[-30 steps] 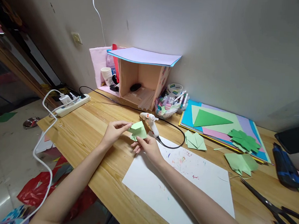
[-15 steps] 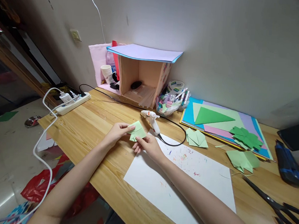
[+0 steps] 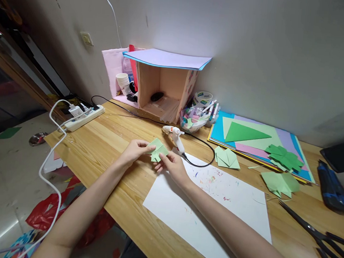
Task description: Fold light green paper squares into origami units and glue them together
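Observation:
A small folded piece of light green paper (image 3: 159, 147) is held above the wooden table, pinched at both sides. My left hand (image 3: 137, 151) grips its left edge between thumb and fingers. On the lower right edge, my right hand (image 3: 170, 165) has its thumb on top with the fingers curled beneath. Just behind the paper stands a white hot glue gun (image 3: 175, 138), its black cord looping to the right. A large white sheet (image 3: 213, 204) with coloured smudges lies under my right forearm.
Folded green pieces (image 3: 227, 157) and a cut green shape (image 3: 280, 183) lie to the right, near black scissors (image 3: 313, 231) and a utility knife (image 3: 331, 189). Behind are stacked coloured sheets (image 3: 213, 135), a tub of markers (image 3: 191, 124) and an open box (image 3: 147, 83). A power strip (image 3: 86, 119) sits left.
The folded paper has turned slightly between my hands, with its flaps now spread a little differently. My right thumb has shifted slightly right along its edge.

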`<state>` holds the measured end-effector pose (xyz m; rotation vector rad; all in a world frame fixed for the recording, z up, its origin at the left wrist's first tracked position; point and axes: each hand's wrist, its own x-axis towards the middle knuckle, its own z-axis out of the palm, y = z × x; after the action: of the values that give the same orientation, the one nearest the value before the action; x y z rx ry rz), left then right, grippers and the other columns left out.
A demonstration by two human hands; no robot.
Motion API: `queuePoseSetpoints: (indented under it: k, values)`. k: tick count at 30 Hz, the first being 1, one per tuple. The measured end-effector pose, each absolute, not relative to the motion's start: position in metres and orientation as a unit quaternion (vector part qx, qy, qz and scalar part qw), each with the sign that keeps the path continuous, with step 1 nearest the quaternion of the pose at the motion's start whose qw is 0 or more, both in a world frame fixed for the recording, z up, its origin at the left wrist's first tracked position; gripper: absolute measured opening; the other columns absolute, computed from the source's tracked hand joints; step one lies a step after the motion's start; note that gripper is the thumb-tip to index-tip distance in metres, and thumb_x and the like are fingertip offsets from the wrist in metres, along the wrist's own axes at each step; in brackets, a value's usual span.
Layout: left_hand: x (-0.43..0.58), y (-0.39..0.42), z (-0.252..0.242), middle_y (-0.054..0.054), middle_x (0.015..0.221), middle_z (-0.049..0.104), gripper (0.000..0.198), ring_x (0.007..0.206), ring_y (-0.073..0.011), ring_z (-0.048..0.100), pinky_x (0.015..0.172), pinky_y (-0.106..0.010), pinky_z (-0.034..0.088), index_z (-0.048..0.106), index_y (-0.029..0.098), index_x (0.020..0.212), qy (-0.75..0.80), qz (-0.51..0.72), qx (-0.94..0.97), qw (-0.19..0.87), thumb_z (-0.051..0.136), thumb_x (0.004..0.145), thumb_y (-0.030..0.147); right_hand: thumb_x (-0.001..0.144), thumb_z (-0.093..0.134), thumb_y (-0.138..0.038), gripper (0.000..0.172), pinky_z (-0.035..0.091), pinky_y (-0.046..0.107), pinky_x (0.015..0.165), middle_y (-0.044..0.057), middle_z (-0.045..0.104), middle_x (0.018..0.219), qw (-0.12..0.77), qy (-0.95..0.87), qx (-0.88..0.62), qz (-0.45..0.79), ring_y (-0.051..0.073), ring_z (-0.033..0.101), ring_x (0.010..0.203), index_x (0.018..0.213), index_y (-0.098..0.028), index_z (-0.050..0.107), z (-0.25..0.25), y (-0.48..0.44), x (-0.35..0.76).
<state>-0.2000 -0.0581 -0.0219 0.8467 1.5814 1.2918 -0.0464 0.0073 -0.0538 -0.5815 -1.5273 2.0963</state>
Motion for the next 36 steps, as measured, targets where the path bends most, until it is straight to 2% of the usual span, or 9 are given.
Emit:
queuePoseSetpoints:
  k: [6, 12, 17, 24, 36]
  values:
    - [-0.198, -0.059, -0.019, -0.004, 0.064, 0.065, 0.031, 0.056, -0.0116, 0.056, 0.053, -0.020, 0.042, 0.068, 0.011, 0.069, 0.669, 0.495, 0.359, 0.422, 0.073, 0.055, 0.040, 0.072, 0.058, -0.047, 0.032, 0.052, 0.030, 0.051, 0.003, 0.061, 0.064, 0.297, -0.566, -0.251, 0.727, 0.017, 0.061, 0.054, 0.072, -0.016, 0.056, -0.051, 0.010, -0.044]
    - [-0.196, -0.060, -0.015, -0.006, 0.070, 0.065, 0.038, 0.059, -0.0136, 0.057, 0.057, -0.024, 0.046, 0.068, 0.010, 0.076, 0.647, 0.499, 0.344, 0.463, 0.070, 0.057, 0.043, 0.074, 0.057, -0.043, 0.029, 0.045, 0.025, 0.043, 0.002, 0.059, 0.057, 0.281, -0.635, -0.257, 0.672, 0.014, 0.057, 0.047, 0.065, -0.015, 0.054, -0.055, 0.015, -0.042]
    - [-0.198, -0.058, -0.018, -0.006, 0.066, 0.066, 0.038, 0.057, -0.0138, 0.057, 0.056, -0.024, 0.045, 0.067, 0.009, 0.070, 0.674, 0.489, 0.367, 0.414, 0.071, 0.056, 0.043, 0.073, 0.058, -0.039, 0.027, 0.045, 0.023, 0.045, 0.000, 0.056, 0.057, 0.311, -0.642, -0.259, 0.652, 0.011, 0.053, 0.047, 0.061, -0.015, 0.055, -0.054, 0.015, -0.042]
    - [-0.195, -0.056, -0.021, -0.005, 0.063, 0.066, 0.034, 0.056, -0.0129, 0.056, 0.054, -0.021, 0.043, 0.067, 0.009, 0.066, 0.691, 0.488, 0.412, 0.340, 0.071, 0.057, 0.042, 0.069, 0.061, -0.037, 0.024, 0.042, 0.021, 0.039, 0.001, 0.057, 0.058, 0.338, -0.604, -0.282, 0.664, 0.009, 0.048, 0.043, 0.067, -0.013, 0.061, -0.052, 0.016, -0.042]
    - [-0.194, -0.056, -0.022, -0.006, 0.066, 0.067, 0.032, 0.058, -0.0134, 0.058, 0.057, -0.022, 0.045, 0.067, 0.009, 0.066, 0.694, 0.486, 0.413, 0.336, 0.073, 0.054, 0.038, 0.068, 0.062, -0.042, 0.029, 0.043, 0.021, 0.040, 0.000, 0.055, 0.054, 0.341, -0.609, -0.288, 0.656, 0.010, 0.049, 0.043, 0.062, -0.014, 0.056, -0.055, 0.018, -0.042]
